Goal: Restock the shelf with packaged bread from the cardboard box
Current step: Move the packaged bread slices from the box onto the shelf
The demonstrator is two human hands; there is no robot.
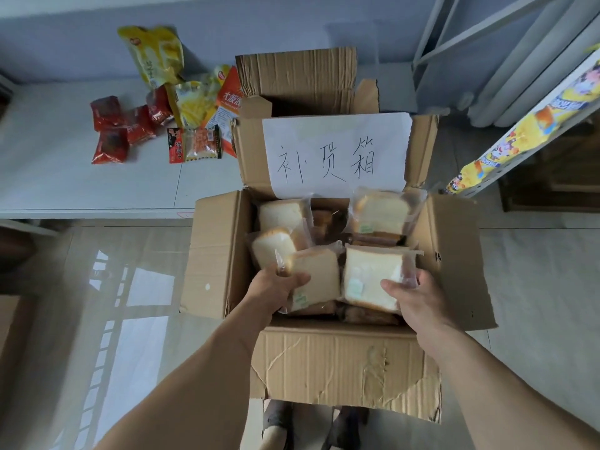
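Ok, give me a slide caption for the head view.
Left hand and right hand each grip a packaged bread slice in the cardboard box.

1. This looks like a small shop's stockroom or a mock retail corner: an open cardboard box (324, 358) on a glossy tiled floor (123, 287) bears a handwritten paper label (334, 154) on its far flap.
2. The box is packed with clear-wrapped packaged bread (373, 277).
3. A loose heap of snack packets (162, 105), red, yellow and orange, lies on a white platform (65, 183) near its right edge.
4. At the right edge stands a metal shelf (506, 170) with a colourful printed front strip.
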